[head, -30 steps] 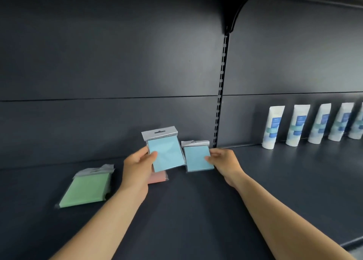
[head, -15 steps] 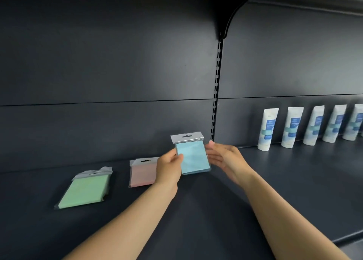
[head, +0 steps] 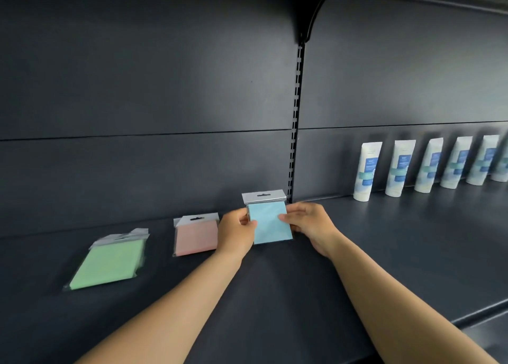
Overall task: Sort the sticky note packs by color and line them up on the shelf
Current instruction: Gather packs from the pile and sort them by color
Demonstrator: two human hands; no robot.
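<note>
Blue sticky note packs point(head: 268, 223) with a silver header stand stacked together on the dark shelf point(head: 275, 295), near the upright post. My left hand point(head: 236, 233) pinches their left edge, and my right hand point(head: 308, 222) grips their right edge with the thumb on the front. A pink pack point(head: 195, 235) leans just left of my left hand. Further left a green pack point(head: 110, 262) lies flat in its clear wrapper.
Several white tubes point(head: 367, 171) with blue labels stand in a row at the back right of the shelf. The slotted upright post point(head: 295, 132) runs up the back panel behind the blue packs. The shelf's front edge point(head: 481, 312) shows at the lower right.
My left hand carried its blue pack right and set it against the blue pack in my right hand; both hands now hold them together. The pink pack is uncovered.
</note>
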